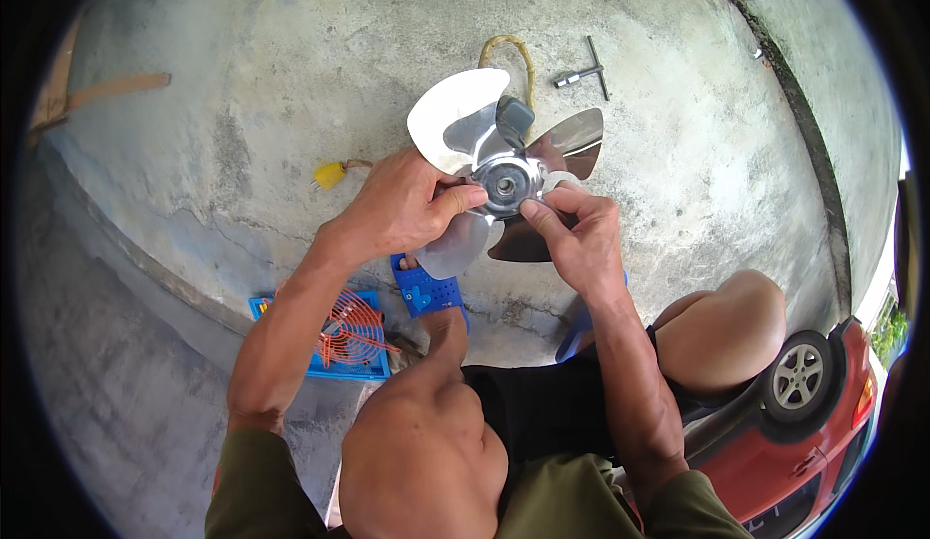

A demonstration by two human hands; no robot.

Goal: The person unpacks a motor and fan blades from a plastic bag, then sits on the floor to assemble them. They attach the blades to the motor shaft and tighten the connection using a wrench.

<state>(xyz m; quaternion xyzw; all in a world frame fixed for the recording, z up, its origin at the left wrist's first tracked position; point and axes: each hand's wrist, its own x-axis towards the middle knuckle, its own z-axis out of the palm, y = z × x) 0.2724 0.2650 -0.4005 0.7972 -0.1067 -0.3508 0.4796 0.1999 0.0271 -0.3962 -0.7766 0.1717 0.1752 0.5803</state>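
Between my two hands is a shiny metal fan blade [472, 113] with several broad blades round a dark hub that has a hole in its middle. My left hand [412, 200] grips it from the left, thumb pressed beside the hub. From the right, my right hand [579, 229] pinches it, the thumb at the hub's lower right edge. Most of my fingers are hidden behind the metal. Just beyond the hub, partly covered by the blades, a dark motor-like part [514, 116] shows, with a yellowish cord [528, 60] looping by it.
A T-handle wrench [581, 77] lies on the concrete floor [320, 55]. A yellow plug [328, 176] is left of my hands. By my left forearm, a blue tray [360, 370] holds an orange fan guard [354, 331]. Wood pieces [116, 89] lie far left; a red car [804, 442] stands lower right.
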